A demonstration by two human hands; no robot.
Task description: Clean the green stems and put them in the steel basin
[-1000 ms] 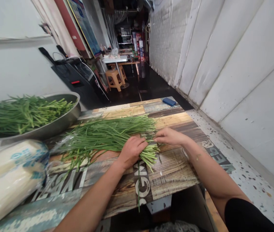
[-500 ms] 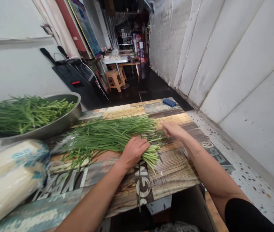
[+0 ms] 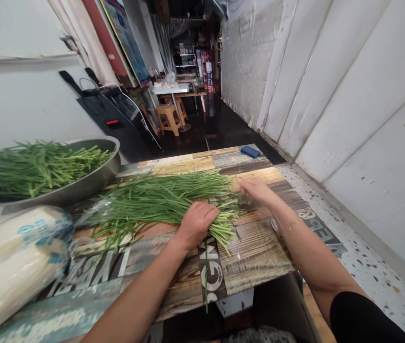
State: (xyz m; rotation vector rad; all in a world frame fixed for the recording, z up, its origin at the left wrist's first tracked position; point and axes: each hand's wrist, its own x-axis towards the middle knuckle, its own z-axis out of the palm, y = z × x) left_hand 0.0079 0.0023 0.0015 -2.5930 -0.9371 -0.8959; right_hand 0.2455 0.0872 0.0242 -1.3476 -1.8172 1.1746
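My left hand point(image 3: 199, 221) is wrapped round a bunch of garlic chives point(image 3: 221, 229) near its pale cut ends, pressing it to the table. More green chives point(image 3: 159, 190) lie side by side behind it, leaves to the left and stem ends to the right. Just past those stem ends is my right hand point(image 3: 256, 190), slightly blurred, with its fingers curled closed. Whatever may be in its fingers cannot be made out. Small loose scraps point(image 3: 236, 202) lie between the two hands.
A metal basin point(image 3: 115, 162) heaped with chives stands at the left. In front of it lies a plastic-wrapped white package point(image 3: 20, 257). A small blue box point(image 3: 250, 151) sits at the far corner of the wood-patterned table point(image 3: 259, 255). A white wall runs along the right.
My right hand has shifted very slightly and is more blurred. My left hand and the bunch under it have barely moved.
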